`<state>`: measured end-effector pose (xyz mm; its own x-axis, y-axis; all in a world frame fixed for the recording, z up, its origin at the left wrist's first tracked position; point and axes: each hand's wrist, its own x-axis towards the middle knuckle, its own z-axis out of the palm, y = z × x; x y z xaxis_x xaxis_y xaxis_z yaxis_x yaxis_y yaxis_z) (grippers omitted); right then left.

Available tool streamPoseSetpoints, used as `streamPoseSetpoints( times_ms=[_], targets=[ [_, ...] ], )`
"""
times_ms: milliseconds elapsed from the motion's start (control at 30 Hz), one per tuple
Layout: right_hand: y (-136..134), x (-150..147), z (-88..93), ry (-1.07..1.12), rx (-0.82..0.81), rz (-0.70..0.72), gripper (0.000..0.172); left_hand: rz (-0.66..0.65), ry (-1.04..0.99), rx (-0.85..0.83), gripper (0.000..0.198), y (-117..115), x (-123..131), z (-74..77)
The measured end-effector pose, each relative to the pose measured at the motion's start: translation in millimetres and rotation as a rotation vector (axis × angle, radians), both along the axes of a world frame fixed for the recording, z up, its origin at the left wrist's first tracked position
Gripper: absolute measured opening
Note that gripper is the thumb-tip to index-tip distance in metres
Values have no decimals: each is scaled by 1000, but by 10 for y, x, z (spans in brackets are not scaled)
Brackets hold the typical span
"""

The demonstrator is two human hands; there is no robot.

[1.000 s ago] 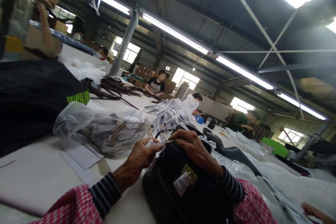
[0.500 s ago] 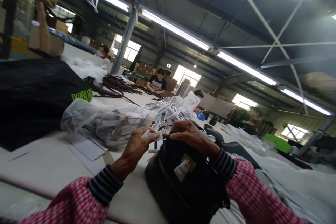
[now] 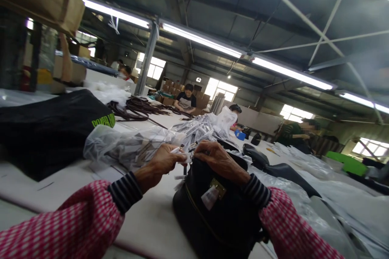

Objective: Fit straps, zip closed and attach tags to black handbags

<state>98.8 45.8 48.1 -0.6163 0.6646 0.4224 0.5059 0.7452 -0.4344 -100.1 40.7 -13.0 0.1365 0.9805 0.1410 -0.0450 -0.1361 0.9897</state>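
A black bag (image 3: 219,214) with a gold clasp plate (image 3: 218,188) stands in front of me; a translucent wrap (image 3: 209,198) hangs over part of the clasp. My left hand (image 3: 162,164) pinches a small white wrapping piece (image 3: 182,156) beside the bag's top left edge. Bent over the bag's upper rim, my right hand (image 3: 217,158) has its fingers closed at that same corner, close to the left fingertips. What exactly the right fingers grip is too small to make out.
Left of the hands lie a clear plastic bag of flat pieces (image 3: 121,145) and a black bag with green letters (image 3: 54,129). Dark straps (image 3: 139,107) and wrapped parts (image 3: 200,127) lie beyond. Black pieces and plastic sheeting (image 3: 343,194) are at right. Several people work farther back.
The view has shifted slightly. My left hand has come a little closer to the right one at the bag's top corner, and the left forearm shows more.
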Motion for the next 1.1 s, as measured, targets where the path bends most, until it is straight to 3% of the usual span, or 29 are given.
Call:
streamPoseSetpoints(
  times_ms=[100,400,667,900,1100],
  targets=[
    [4,17,-32,107,-34,15,14,14,18,18,28,-18,6,20],
    [38,100,-160,390,-379,95,26,-23,-33,57,28,-39,111,165],
    [-9,63,-129,499,-523,109,22,-267,60,55,23,-31,-28,375],
    [12,52,-144,536,-517,44,24,-220,136,117,28,-80,31,368],
    [53,66,-176,519,-463,28,24,-152,146,135,15,-82,87,311]
  ],
)
